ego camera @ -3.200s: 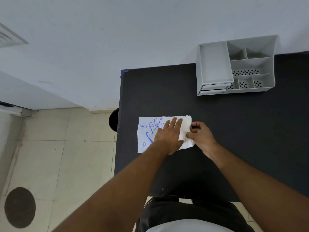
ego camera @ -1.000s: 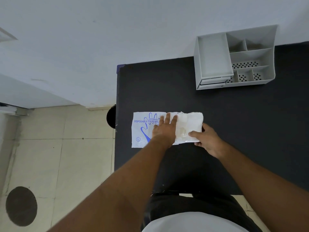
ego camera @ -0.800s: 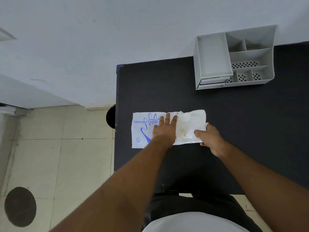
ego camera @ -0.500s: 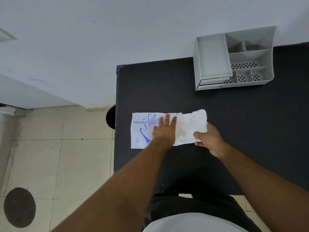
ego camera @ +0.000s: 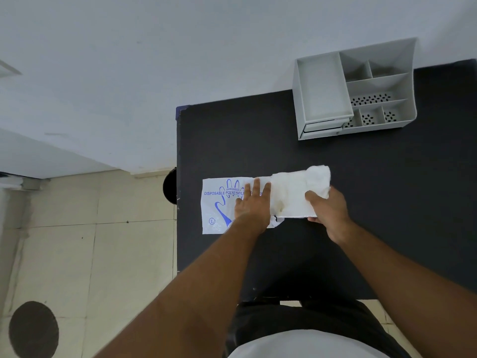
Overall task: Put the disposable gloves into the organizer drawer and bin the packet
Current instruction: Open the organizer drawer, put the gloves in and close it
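The disposable gloves (ego camera: 296, 195), a white stack, have been drawn further out of the packet (ego camera: 219, 205) than half a second ago, when less of the stack showed past the opening; most of it is now clear of the torn right end, and only its left part is still overlapped by the plastic. The packet is pinned flat by the left hand (ego camera: 251, 202), palm down with the fingers spread over the blue print. The stack's right end is pinched by the right hand (ego camera: 326, 209), thumb on top and the other fingers beneath, and its far corner is lifted and curled. By this the extraction is judged nearly finished, with the drawer and the bin still to come.

In the head view, the packet lies close to the left edge of the desk (ego camera: 387, 202), its left end just inside that edge, so little room is left on that side. To the right and toward the far edge the dark surface is bare. The organizer (ego camera: 356, 91) stands at the far edge against the wall, well apart from the gloves. Its drawer (ego camera: 322, 125), at the lower left front, appears shut. A dark round thing (ego camera: 170, 187), possibly the bin, is partly seen on the floor just beside the desk's left edge.
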